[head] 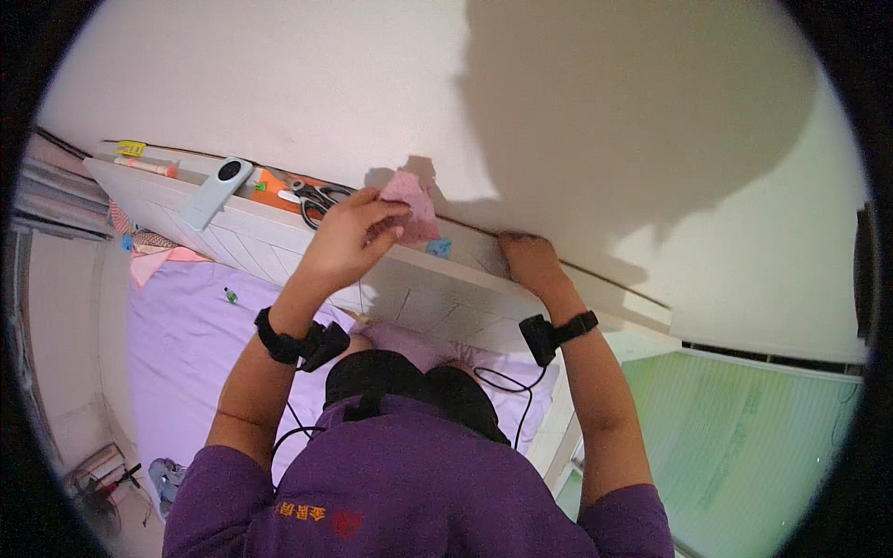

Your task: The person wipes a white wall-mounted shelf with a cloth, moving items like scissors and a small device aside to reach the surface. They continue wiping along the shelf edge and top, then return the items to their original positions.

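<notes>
My left hand [359, 234] grips a crumpled pink cloth or tissue [413, 208] above the top ledge of a white headboard [432, 279]. My right hand [531, 261] reaches down onto the ledge by the wall; its fingertips are hidden, and whether it holds anything does not show. A small blue packet [439, 247] lies on the ledge between my hands. Black-handled scissors [317, 199] rest just left of my left hand, on an orange item [275, 190]. Farther left, a pale smartphone [218, 194] leans across the headboard's edge.
A tube with an orange end [148, 167] and a yellow packet [130, 148] lie at the ledge's left end. The wall [314, 84] rises behind it. Below is a bed with a lilac sheet [188, 335] and a small green bottle [230, 296]. Cables hang from both wrist devices.
</notes>
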### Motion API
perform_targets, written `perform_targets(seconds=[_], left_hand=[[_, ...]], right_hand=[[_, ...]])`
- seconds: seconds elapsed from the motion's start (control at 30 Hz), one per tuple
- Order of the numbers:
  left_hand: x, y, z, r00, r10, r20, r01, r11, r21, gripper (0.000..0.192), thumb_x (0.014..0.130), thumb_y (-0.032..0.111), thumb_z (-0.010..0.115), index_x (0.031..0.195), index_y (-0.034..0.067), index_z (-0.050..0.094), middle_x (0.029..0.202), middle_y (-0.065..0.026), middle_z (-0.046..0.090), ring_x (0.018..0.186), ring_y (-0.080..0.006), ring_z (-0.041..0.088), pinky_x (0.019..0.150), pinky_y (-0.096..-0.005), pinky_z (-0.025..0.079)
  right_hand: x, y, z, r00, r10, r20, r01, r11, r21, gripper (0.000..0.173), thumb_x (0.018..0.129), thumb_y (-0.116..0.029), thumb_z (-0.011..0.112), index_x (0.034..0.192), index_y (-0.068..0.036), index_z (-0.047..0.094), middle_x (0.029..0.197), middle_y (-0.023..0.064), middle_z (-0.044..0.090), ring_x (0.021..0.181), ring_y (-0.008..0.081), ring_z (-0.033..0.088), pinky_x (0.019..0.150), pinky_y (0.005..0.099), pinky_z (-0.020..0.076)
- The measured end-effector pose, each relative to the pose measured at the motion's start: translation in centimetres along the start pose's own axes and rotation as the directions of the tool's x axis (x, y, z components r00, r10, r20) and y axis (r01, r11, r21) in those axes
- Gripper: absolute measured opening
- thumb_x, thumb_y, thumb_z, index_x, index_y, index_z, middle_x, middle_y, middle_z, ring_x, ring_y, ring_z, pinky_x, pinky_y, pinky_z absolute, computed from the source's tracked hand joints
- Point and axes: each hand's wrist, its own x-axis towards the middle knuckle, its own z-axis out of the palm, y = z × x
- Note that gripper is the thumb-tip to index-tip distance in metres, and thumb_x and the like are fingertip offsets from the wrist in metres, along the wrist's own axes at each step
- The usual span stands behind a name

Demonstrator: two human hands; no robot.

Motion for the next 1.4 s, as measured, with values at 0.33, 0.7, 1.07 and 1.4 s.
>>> perform_targets(seconds=[0.33, 0.7, 1.07, 1.4], left_hand=[[0.0, -0.4, 0.3, 0.998, 0.036, -0.058, -0.037, 0.999, -0.017, 0.023, 0.075, 0.013, 0.060, 0.097, 0.005, 0.060, 0.092, -0.0160, 0.056, 0.076, -0.0313, 0.058, 0.068, -0.0364, 0.048], [0.0, -1.1, 0.9, 0.999, 0.041, 0.010, -0.041, 0.999, -0.016, 0.024, 0.077, 0.013, 0.060, 0.099, 0.005, 0.060, 0.090, -0.0142, 0.056, 0.074, -0.0271, 0.058, 0.062, -0.0323, 0.048], [0.0, -0.8, 1.6, 0.998, 0.062, 0.033, -0.061, 0.997, -0.038, 0.024, 0.075, 0.012, 0.061, 0.098, 0.005, 0.061, 0.086, -0.0141, 0.055, 0.066, -0.0259, 0.058, 0.061, -0.0327, 0.048], [-0.1, -0.8, 1.0, 0.998, 0.066, -0.001, -0.066, 0.998, -0.001, 0.025, 0.077, 0.016, 0.060, 0.099, 0.005, 0.060, 0.087, -0.0139, 0.055, 0.075, -0.0272, 0.057, 0.064, -0.0330, 0.048]], right_hand=[[0.6, 0.0, 0.7, 0.990, -0.119, 0.079, 0.124, 0.990, -0.061, 0.011, 0.074, -0.011, 0.049, 0.078, -0.004, 0.057, 0.070, 0.0168, 0.061, 0.067, 0.0312, 0.062, 0.058, 0.0420, 0.0500], [1.6, -1.0, -0.6, 0.957, -0.274, 0.096, 0.281, 0.957, -0.065, 0.014, 0.072, -0.012, 0.051, 0.074, -0.003, 0.062, 0.071, 0.0168, 0.062, 0.066, 0.0293, 0.063, 0.058, 0.0384, 0.0519], [2.1, -1.9, 1.2, 0.992, -0.130, -0.005, 0.127, 0.975, -0.181, 0.012, 0.075, -0.012, 0.051, 0.079, -0.003, 0.056, 0.070, 0.0151, 0.062, 0.062, 0.0270, 0.063, 0.053, 0.0376, 0.0520], [1.0, -1.7, -1.5, 0.996, -0.067, -0.053, 0.064, 0.997, -0.048, 0.012, 0.071, -0.014, 0.054, 0.078, -0.004, 0.055, 0.070, 0.0154, 0.061, 0.064, 0.0289, 0.062, 0.056, 0.0387, 0.0508]])
